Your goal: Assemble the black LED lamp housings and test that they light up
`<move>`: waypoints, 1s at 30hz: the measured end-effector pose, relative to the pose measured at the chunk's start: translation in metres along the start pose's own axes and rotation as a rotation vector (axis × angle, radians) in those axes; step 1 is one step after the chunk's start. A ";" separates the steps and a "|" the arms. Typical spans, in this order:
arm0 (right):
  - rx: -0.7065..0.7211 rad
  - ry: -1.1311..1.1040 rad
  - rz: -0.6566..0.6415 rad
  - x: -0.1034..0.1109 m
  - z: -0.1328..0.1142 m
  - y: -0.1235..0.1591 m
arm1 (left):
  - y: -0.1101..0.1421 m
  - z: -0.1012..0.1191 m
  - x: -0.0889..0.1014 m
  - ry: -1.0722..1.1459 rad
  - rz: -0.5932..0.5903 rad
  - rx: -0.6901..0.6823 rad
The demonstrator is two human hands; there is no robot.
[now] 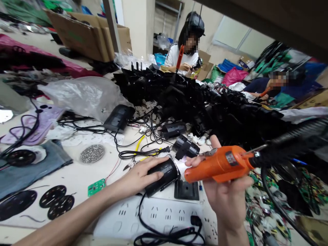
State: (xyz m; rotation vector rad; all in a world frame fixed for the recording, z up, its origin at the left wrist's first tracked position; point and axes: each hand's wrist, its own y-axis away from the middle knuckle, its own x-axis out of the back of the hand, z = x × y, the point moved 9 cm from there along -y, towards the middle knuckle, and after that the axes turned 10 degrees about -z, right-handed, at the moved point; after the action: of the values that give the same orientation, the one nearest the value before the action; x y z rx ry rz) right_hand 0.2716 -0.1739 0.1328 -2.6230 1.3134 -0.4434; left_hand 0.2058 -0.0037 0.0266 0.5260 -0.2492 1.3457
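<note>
My left hand (139,176) lies over a black cylindrical plastic housing (164,172) on the table, fingers curled round it and holding it down. My right hand (225,194) grips an orange electric screwdriver (217,164) held sideways, its tip pointing left at the open end of the housing. A black coiled hose (289,140) runs from the tool's rear to the right. A flat black square part (186,190) lies just below the tool's tip.
A white power strip (153,217) with a black plug and cord sits at the near edge. A green circuit board (96,187), black discs (52,195), yellow-handled pliers (138,150) and tangled wires lie left. A big pile of black housings (205,102) fills the middle. Two seated people work beyond.
</note>
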 end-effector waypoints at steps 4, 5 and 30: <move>-0.035 -0.239 0.086 0.000 0.003 -0.002 | 0.001 0.001 -0.001 0.027 0.005 -0.011; -0.029 -0.322 0.101 -0.001 0.003 -0.003 | 0.001 0.001 -0.001 0.027 0.010 -0.013; -0.077 -0.346 -0.208 -0.052 0.026 0.007 | -0.002 0.004 -0.005 -0.018 0.004 -0.102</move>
State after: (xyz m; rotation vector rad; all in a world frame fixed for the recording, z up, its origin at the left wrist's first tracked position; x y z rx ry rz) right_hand 0.2465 -0.1358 0.0966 -2.7498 0.9725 0.0395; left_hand 0.2075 -0.0101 0.0279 0.4518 -0.3321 1.3251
